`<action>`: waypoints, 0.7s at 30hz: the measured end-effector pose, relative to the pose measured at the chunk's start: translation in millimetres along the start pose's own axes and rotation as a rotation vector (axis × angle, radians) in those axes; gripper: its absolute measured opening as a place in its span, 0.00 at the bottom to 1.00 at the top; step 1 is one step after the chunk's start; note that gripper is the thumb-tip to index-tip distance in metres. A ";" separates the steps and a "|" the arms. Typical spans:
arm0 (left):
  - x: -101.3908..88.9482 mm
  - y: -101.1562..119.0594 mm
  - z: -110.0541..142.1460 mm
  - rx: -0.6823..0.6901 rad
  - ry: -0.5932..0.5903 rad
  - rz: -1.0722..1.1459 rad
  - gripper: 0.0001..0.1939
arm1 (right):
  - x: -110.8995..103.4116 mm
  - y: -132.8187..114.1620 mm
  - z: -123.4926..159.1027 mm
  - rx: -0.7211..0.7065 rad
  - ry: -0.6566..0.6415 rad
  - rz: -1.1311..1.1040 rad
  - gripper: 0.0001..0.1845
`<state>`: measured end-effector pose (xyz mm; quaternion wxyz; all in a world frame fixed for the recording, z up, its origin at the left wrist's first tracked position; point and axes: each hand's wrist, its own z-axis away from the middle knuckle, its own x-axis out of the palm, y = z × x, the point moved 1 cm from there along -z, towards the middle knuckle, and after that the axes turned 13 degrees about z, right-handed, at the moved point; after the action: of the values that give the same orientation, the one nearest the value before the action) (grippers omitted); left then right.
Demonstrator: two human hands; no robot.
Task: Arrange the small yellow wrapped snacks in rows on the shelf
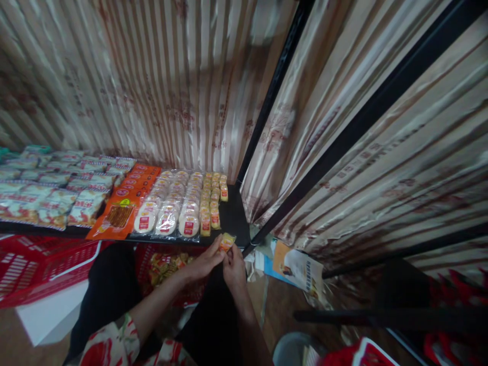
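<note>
Both hands meet at the front edge of a black shelf (233, 218), holding one small yellow snack packet (227, 241) between them. My left hand (208, 260) pinches its left side, and my right hand (234, 265) grips its lower right side. Just beyond them stand short rows of small yellow packets (206, 213) with red and white labels. To their left lie rows of round white packets (166, 219) in clear wrap. Under the shelf, between my knees, a red basket (142, 256) holds a heap of yellow packets (168, 267).
Further left on the shelf are orange packets (114, 216) and white-and-blue packets (53, 203). Black frame bars (343, 132) slant past striped curtains (171, 76) on the right. A red basket (41, 264) stands lower left; printed bags (301, 267) and a pale bucket (293, 348) are at right.
</note>
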<state>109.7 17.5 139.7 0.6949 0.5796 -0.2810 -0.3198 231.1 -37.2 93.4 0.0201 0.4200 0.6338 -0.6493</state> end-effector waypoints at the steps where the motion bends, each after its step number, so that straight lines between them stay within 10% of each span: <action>1: 1.8 3.4 -3.5 0.002 0.000 -0.072 0.41 | -1.4 -0.1 -3.5 -0.006 0.020 0.014 0.19; 21: -0.9 36.5 -41.2 0.208 0.100 -0.792 0.33 | -7.0 -8.6 -57.4 0.014 0.141 0.200 0.15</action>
<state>144.8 48.5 168.6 0.4688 0.7249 -0.0330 -0.5037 260.7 9.3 113.3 0.0372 0.5257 0.5841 -0.6173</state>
